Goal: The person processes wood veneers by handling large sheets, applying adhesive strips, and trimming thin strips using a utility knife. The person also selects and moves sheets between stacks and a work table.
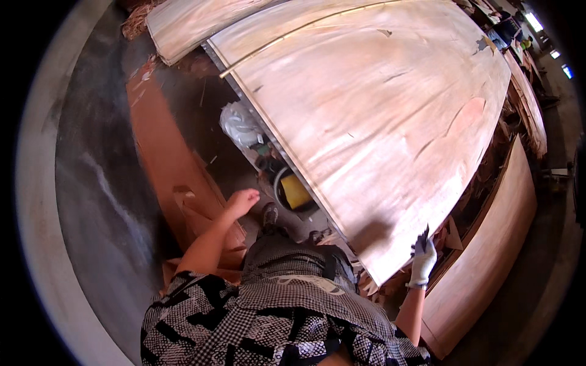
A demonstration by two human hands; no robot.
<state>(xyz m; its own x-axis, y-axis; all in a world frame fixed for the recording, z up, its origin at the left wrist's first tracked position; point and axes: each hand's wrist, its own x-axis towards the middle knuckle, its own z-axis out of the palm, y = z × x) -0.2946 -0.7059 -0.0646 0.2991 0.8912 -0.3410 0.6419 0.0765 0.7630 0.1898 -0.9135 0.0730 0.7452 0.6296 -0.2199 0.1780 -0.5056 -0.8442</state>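
A large pale wood veneer sheet (372, 116) lies in front of me, its near corner close to my waist. Left of it, my bare left hand (244, 200) is in the air with its fingers curled in; no object shows in it. On my right hand (423, 259) is a white glove with dark fingertips. Its fingers stretch forward beside the sheet's right edge, and nothing shows in them; whether they touch the edge I cannot tell. A long thin yellowish strip (287, 35) lies across the sheet's far left part.
Below the sheet's left edge stand a dark bucket with a yellow block (296, 191) in it and a clear plastic bag (240, 124). Reddish veneer strips (160, 140) lie on the floor to my left. More veneer (488, 262) lies at right, with torn scraps between. Another stack (201, 21) is at the far left.
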